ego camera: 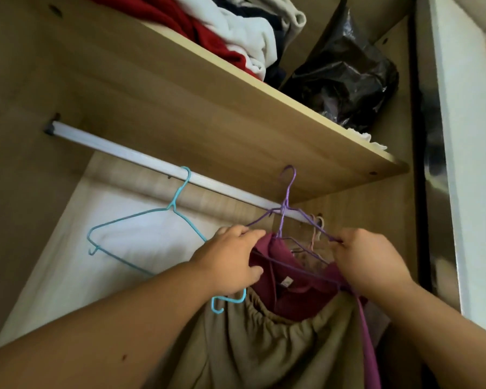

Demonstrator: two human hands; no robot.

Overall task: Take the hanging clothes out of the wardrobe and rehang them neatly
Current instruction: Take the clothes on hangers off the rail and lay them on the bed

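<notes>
Left fingers (250, 235). Curl over the left shoulder of the purple hanger (285, 209) and bear on the collar of the maroon top (292, 293). Keep the thumb lower, against the same cloth. Belong to the left hand (230, 262), knuckles up, forearm entering from lower left.

Right fingers (345, 244). Pinch the wire at the right end of the purple hanger, tips closed on it. Belong to the right hand (373, 265), forearm entering from lower right.

Purple hanger. Spans the gap between both hands, tilted down to the right. Crosses the front of the maroon top with its lower bar. Shows its hook upright against the underside of the shelf (236, 113), above the line of the rod (124, 150) and not round it.

Olive garment (264, 349). Hangs just below the maroon top, gathered waistband uppermost, touching it.

Purple strap (366, 332). Drops from under the right hand, beside the olive garment.

Blue hanger (152, 228). Hooks over the rod left of the hands, bare. Passes behind the left hand and reappears below it with a small end hook.

Pale hangers (317, 223). Hang at the right end of the rod, behind the purple hanger, partly hidden.

Shelf. Bears folded clothes (230, 32), red and white, with a black bag (345, 77) to their right.
</notes>
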